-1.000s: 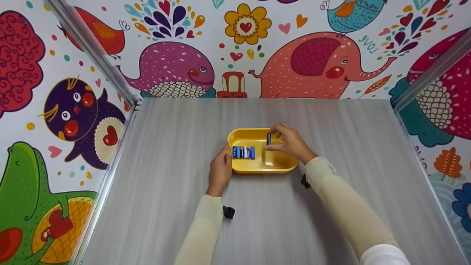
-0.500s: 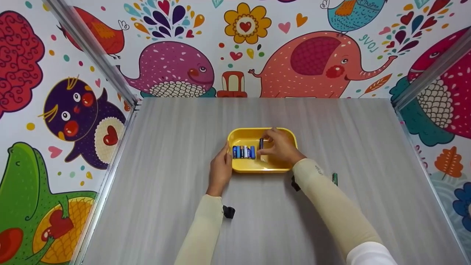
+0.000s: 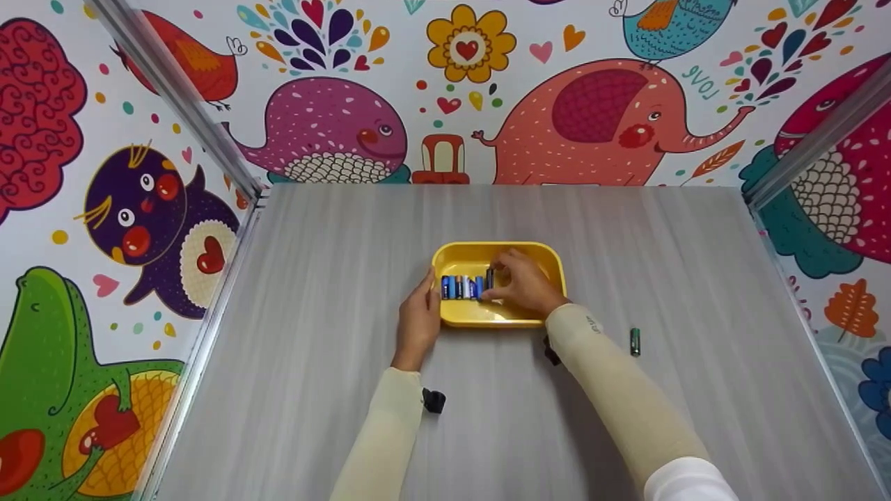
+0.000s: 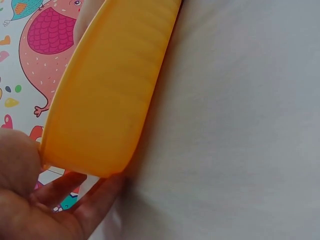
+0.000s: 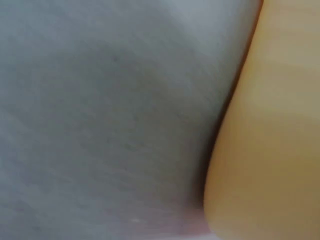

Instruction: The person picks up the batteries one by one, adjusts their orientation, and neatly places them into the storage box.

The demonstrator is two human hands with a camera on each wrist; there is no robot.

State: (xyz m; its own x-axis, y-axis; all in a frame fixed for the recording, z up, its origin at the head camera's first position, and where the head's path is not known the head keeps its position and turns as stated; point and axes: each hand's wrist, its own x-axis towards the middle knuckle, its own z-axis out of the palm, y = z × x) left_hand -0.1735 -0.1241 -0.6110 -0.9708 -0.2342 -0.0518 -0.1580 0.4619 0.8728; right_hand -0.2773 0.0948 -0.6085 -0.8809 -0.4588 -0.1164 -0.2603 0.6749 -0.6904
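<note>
A yellow plastic tray (image 3: 511, 321) stands on the table. Several AA-size batteries (image 3: 461, 287), mostly blue with white and orange parts, lie side by side at its left end. My right hand (image 3: 525, 284) reaches into the tray and pinches a dark battery (image 3: 489, 278) between thumb and fingers, just right of the row. At the left end, my left hand (image 3: 419, 313) holds the tray; the left wrist view shows the thumb at the rim and fingers (image 4: 100, 205) against the outer wall. Only the tray's outer wall (image 5: 270, 150) and tabletop appear in the right wrist view.
A single green battery (image 3: 635, 342) lies on the grey table (image 3: 334, 278), right of the tray and beside the right forearm. Metal frame posts (image 3: 174, 104) and walls with cartoon animals border the table at the back and sides.
My right hand has moved left with the dark battery, bringing it close beside the row. The green battery has come into view as the right forearm shifted left. The left hand stays put.
</note>
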